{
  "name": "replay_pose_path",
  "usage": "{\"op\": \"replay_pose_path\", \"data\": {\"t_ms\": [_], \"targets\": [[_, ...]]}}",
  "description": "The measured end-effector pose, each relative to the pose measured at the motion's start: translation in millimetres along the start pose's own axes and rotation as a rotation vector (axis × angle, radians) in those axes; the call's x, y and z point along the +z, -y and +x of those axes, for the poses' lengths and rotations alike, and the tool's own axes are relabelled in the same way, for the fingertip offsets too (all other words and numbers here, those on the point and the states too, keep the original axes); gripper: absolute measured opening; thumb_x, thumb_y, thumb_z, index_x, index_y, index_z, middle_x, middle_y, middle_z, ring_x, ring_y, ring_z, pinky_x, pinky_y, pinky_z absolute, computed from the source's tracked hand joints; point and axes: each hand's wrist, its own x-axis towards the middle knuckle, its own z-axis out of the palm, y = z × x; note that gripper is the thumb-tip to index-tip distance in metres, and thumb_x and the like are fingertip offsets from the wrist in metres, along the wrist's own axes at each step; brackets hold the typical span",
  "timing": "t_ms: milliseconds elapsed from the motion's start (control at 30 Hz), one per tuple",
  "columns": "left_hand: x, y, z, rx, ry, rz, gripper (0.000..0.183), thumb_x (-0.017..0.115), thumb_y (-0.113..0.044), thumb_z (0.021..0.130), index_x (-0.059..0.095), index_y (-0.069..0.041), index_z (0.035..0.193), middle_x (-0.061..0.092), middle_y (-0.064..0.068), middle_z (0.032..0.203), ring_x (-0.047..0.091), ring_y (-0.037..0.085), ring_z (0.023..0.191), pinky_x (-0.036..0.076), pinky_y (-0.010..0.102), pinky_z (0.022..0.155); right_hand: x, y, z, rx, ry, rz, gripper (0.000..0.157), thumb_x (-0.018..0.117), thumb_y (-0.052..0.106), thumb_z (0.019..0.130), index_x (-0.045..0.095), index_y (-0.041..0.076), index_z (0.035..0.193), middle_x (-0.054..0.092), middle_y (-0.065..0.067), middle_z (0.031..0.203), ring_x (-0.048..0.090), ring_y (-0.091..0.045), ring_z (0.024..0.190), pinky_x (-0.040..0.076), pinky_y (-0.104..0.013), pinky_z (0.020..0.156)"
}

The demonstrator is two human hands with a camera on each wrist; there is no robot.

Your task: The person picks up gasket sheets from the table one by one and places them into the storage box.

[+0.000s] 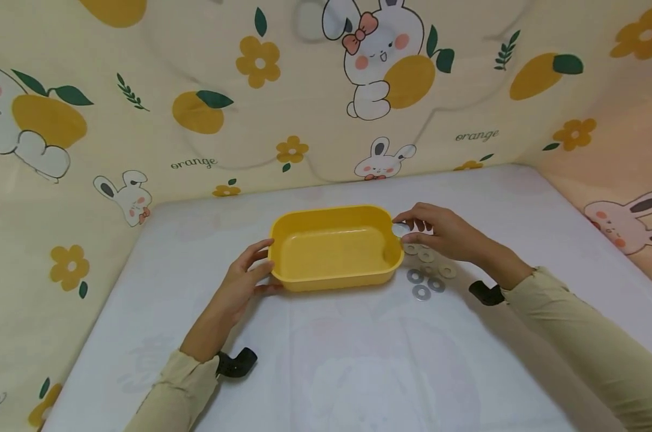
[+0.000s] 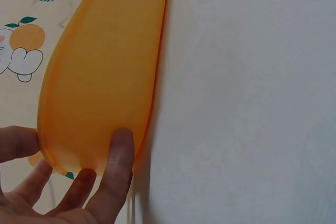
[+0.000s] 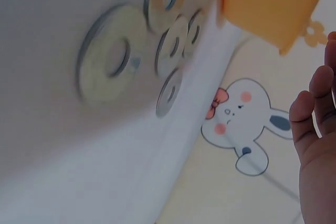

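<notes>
A silvery disc point(image 1: 400, 229) is at the right end of a yellow plastic tray point(image 1: 337, 281), its edges pinched by the right hand's point(image 1: 439, 231) narrow grip. The left hand point(image 1: 239, 280) rests loosely spread fingers against the tray's left end. Flat washers point(image 1: 421, 293) lie beside the tray on the white-covered bench point(image 1: 326, 354), before a rabbit-print cloth point(image 1: 315, 114).

Head view downward, wrist views close, yellow tray point(image 1: 331, 252) shared

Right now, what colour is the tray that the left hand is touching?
Plain yellow; the tray shows best in the head view.
</notes>
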Motion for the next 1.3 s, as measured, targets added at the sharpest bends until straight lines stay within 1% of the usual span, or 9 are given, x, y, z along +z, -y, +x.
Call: {"op": "replay_pose_path", "data": {"t_ms": [133,267,367,500,633,733,1067,1200,1300], "targets": [[1.0,0.6,0.9,0.015,0.015,-0.006,0.051,0.048,-0.014,0.104,0.037,-0.023,0.153,0.029,0.010,0.156,0.057,0.028,0.114,0.058,0.038,0.094,3.4,1.7,7.3,0.014,0.018,0.010,0.040,0.074,0.028,0.089,0.067,0.016,0.126,0.058,0.004,0.095,0.047,-0.015,0.092,0.043,-0.030,0.075],[0.8,-0.2,1.1,0.008,0.011,-0.005,0.051,0.049,-0.013,0.104,0.037,-0.024,0.153,0.029,0.011,0.156,0.057,0.027,0.113,0.057,0.038,0.095,6.2,3.1,16.3,0.021,0.023,0.011,0.040,0.074,0.029,0.089,0.067,0.016,0.126,0.061,0.005,0.096,0.047,-0.017,0.097,0.042,-0.035,0.077],[0.0,-1.0,1.2,0.002,0.006,-0.011,0.051,0.049,-0.013,0.104,0.038,-0.025,0.152,0.029,0.010,0.156,0.058,0.026,0.113,0.057,0.039,0.095,8.3,4.2,23.1,0.012,0.025,0.023,0.038,0.074,0.030,0.089,0.068,0.016,0.124,0.061,0.004,0.096,0.048,-0.020,0.097,0.041,-0.034,0.077],[-0.7,-1.7,1.5,0.003,0.003,-0.023,0.051,0.049,-0.012,0.104,0.039,-0.024,0.152,0.029,0.011,0.155,0.057,0.025,0.113,0.057,0.039,0.095,12.3,4.8,32.4,0.001,0.046,0.032,0.038,0.071,0.032,0.091,0.068,0.015,0.125,0.063,0.002,0.100,0.048,-0.020,0.097,0.040,-0.033,0.078],[-0.6,-1.6,1.9,0.000,0.000,-0.027,0.051,0.050,-0.011,0.104,0.039,-0.024,0.152,0.029,0.010,0.156,0.056,0.027,0.116,0.057,0.040,0.095,16.8,5.0,40.6,-0.001,0.074,0.033,0.039,0.069,0.033,0.092,0.067,0.015,0.127,0.065,-0.001,0.108,0.048,-0.020,0.096,0.042,-0.033,0.077],[-0.5,-1.1,2.0,-0.005,-0.004,-0.022,0.051,0.050,-0.011,0.104,0.039,-0.024,0.152,0.029,0.010,0.156,0.056,0.029,0.117,0.057,0.039,0.095,19.5,5.9,46.1,0.006,0.084,0.033,0.040,0.068,0.034,0.093,0.066,0.015,0.128,0.065,-0.001,0.109,0.047,-0.019,0.095,0.042,-0.033,0.076],[-0.4,-0.6,2.4,-0.004,0.001,-0.020,0.051,0.050,-0.011,0.103,0.039,-0.023,0.152,0.030,0.011,0.155,0.057,0.028,0.114,0.058,0.038,0.094,30.3,4.2,58.4,0.000,0.081,0.040,0.034,0.069,0.032,0.093,0.068,0.017,0.124,0.058,0.000,0.094,0.045,-0.020,0.094,0.033,-0.034,0.078],[-0.4,-0.4,2.5,0.001,0.006,-0.026,0.051,0.050,-0.011,0.103,0.039,-0.022,0.152,0.030,0.011,0.155,0.058,0.027,0.114,0.058,0.039,0.094,32.9,2.6,61.5,-0.011,0.074,0.022,0.032,0.071,0.028,0.092,0.068,0.015,0.121,0.053,-0.001,0.087,0.044,-0.021,0.093,0.031,-0.035,0.078],[-0.2,-0.7,2.1,0.000,0.007,-0.027,0.051,0.049,-0.010,0.103,0.038,-0.021,0.152,0.030,0.011,0.156,0.057,0.028,0.115,0.057,0.039,0.095,33.5,3.4,63.5,-0.001,0.065,0.020,0.034,0.072,0.027,0.091,0.068,0.013,0.122,0.052,-0.001,0.085,0.046,-0.023,0.092,0.031,-0.035,0.078]]}}
